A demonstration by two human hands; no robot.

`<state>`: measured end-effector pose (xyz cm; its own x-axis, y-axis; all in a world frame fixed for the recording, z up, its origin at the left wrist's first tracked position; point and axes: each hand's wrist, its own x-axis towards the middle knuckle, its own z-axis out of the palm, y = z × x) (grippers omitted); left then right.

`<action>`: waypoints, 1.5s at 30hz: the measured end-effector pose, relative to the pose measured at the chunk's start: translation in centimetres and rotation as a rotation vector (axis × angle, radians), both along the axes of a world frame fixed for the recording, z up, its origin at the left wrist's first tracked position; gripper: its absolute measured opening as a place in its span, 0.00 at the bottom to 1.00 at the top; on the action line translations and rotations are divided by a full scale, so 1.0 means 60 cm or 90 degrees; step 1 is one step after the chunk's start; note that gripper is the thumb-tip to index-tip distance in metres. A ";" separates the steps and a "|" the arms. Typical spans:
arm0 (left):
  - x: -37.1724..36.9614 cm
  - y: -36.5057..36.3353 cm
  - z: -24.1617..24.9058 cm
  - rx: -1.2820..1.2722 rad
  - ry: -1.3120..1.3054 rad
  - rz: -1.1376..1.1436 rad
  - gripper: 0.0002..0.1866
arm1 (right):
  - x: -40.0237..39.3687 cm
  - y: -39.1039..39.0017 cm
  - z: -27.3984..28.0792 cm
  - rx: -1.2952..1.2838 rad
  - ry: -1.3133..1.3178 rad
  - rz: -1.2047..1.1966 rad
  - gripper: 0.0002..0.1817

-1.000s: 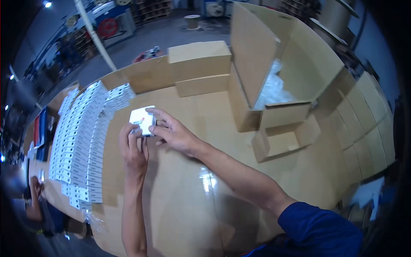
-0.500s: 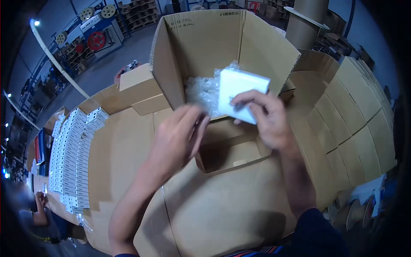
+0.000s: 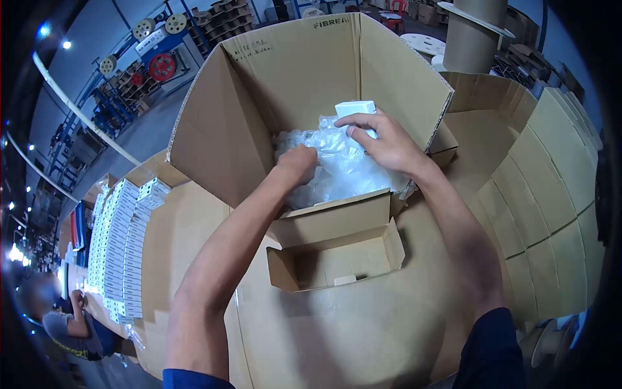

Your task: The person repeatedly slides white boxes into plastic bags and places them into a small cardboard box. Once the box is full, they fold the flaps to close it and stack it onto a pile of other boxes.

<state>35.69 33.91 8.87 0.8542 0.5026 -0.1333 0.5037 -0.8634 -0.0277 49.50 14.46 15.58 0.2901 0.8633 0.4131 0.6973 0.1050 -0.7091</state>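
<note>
A large open cardboard box (image 3: pixel 304 61) holds crumpled clear plastic wrap (image 3: pixel 343 162). My left hand (image 3: pixel 298 164) is inside it, fingers curled in against the wrap at the left; what it grips, if anything, is hidden. Towards the box's right side, my right hand (image 3: pixel 385 139) holds a small white box (image 3: pixel 355 109) between thumb and fingers, above the wrap. In front of the big box, a small open cardboard carton (image 3: pixel 343 259) lies on the cardboard-covered table (image 3: pixel 363 330), with nothing seen inside except a small pale flap at its front edge.
Stacked small white boxes (image 3: pixel 116 246) stand at the left. Flat brown cartons (image 3: pixel 551 201) are stacked at the right. A co-worker (image 3: pixel 71 324) is at the far left. Behind are a large spool (image 3: pixel 476 39) and a machine with reels (image 3: pixel 159 55).
Both hands have moved forward into the big box, the right one with the white box. The big box's left wall leans further outward, and more plastic wrap shows.
</note>
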 end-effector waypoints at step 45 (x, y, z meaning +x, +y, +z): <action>-0.055 -0.078 0.208 -0.192 -0.775 -0.049 0.31 | -0.051 0.009 0.040 0.220 0.124 -0.098 0.17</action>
<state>32.42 29.20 21.36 0.5299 0.5332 0.6594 0.0124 -0.7824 0.6227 46.44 15.01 17.97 0.5058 0.6245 0.5951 0.5793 0.2653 -0.7707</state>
